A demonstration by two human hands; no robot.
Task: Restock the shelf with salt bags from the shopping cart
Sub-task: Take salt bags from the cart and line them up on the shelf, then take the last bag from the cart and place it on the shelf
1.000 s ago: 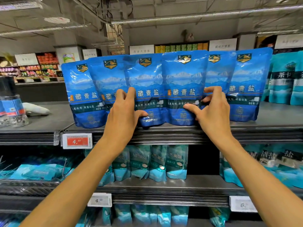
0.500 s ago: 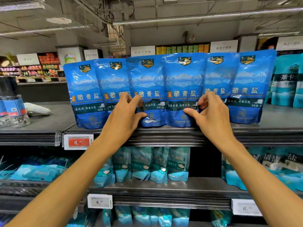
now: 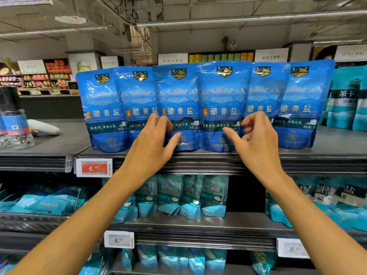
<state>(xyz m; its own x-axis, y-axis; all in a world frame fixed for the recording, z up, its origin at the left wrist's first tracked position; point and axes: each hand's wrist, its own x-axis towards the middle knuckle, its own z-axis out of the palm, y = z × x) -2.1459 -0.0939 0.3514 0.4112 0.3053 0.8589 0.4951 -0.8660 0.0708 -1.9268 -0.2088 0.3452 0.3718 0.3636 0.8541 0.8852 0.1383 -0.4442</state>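
**Both hands at a row of blue salt bags on the top shelf**

Six blue salt bags (image 3: 198,104) are standing upright in an overlapping row along the front of the top shelf (image 3: 198,155), each one touching its neighbour. The left hand (image 3: 151,143) is reaching up in front of the third bag from the left, its fingers loosely spread and its thumb sticking out to the right; the fingertips are lying against the bag fronts, pinching nothing. The right hand (image 3: 256,141) is hovering in front of the fourth and fifth bags, fingers loosely curled and apart, thumb pointing left, gripping nothing; whether it is touching a bag I cannot tell. A red price tag (image 3: 94,167) is hanging on the shelf edge at the left. Teal bags (image 3: 182,195) are standing on the shelf below. A grinder bottle (image 3: 14,124) is sitting at the far left.
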